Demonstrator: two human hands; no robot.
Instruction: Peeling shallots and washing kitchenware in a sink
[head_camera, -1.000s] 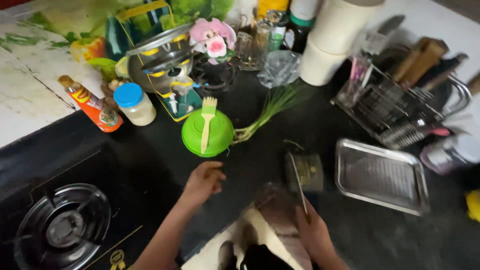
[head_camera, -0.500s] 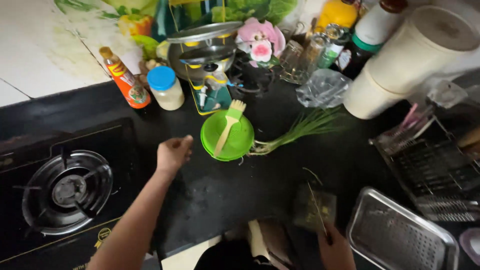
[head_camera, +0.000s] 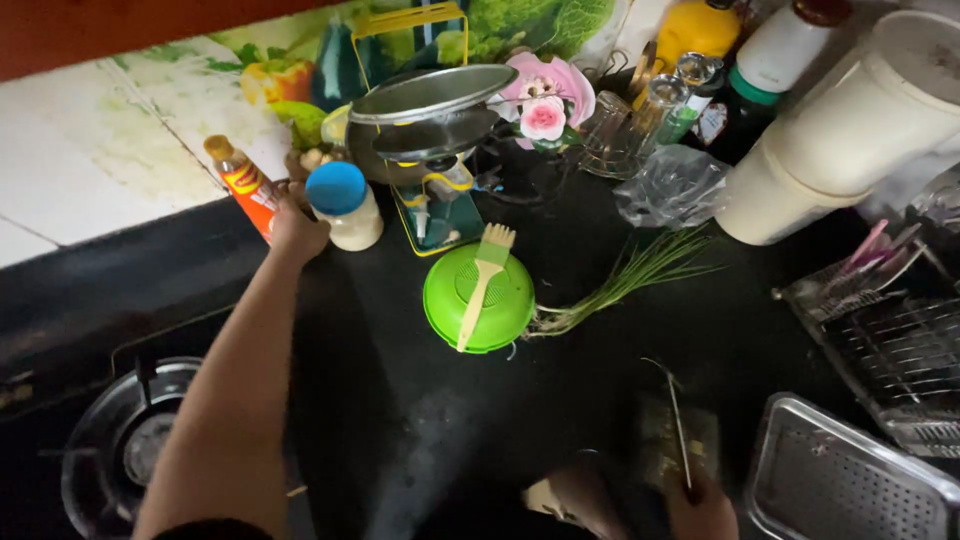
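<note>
two hands: left hand (head_camera: 297, 228), right hand (head_camera: 703, 510). one orange bottle (head_camera: 240, 182). one blue-capped jar (head_camera: 344, 204). one green lid (head_camera: 478, 298), one pale brush (head_camera: 483, 275) on it. one bunch of green stalks (head_camera: 630, 278). one knife (head_camera: 680, 430). one metal tray (head_camera: 850, 480). one stove burner (head_camera: 125, 450). two white tubs (head_camera: 830, 140).

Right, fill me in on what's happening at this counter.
A person is at a dark kitchen counter. Their left hand reaches to the back of it, at an orange bottle and a blue-lidded jar. Their right hand, at the bottom edge, holds a knife over a small dark board. A green lid with a pale fork-like tool on it lies mid-counter, green chives beside it.
</note>
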